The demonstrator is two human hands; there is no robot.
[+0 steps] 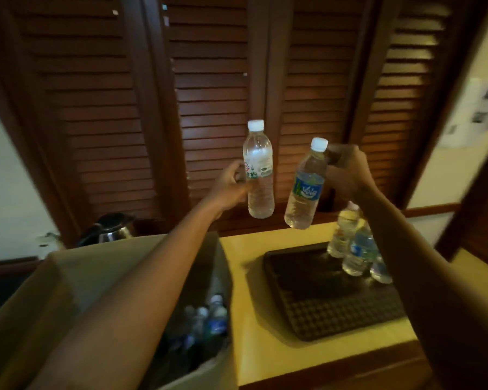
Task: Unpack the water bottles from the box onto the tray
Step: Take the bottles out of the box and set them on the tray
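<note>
My left hand [231, 187] grips a clear water bottle with a white and green label [258, 170], held upright in the air. My right hand [347, 173] holds a second bottle with a blue label [306, 187] by its neck, tilted, bottom toward the left. Both bottles hang above the far end of the counter, past the box. The open cardboard box [76, 274] stands at lower left with several bottles [214, 319] lying inside. A dark textured tray [316, 299] lies on the counter at right, and three bottles [355, 249] stand at its far right corner.
The yellow counter top [243, 266] carries the box and tray. Dark louvred wooden doors [209, 80] close off the back. A steel kettle [110, 232] sits behind the box at left. A wooden frame [468, 215] borders the right side.
</note>
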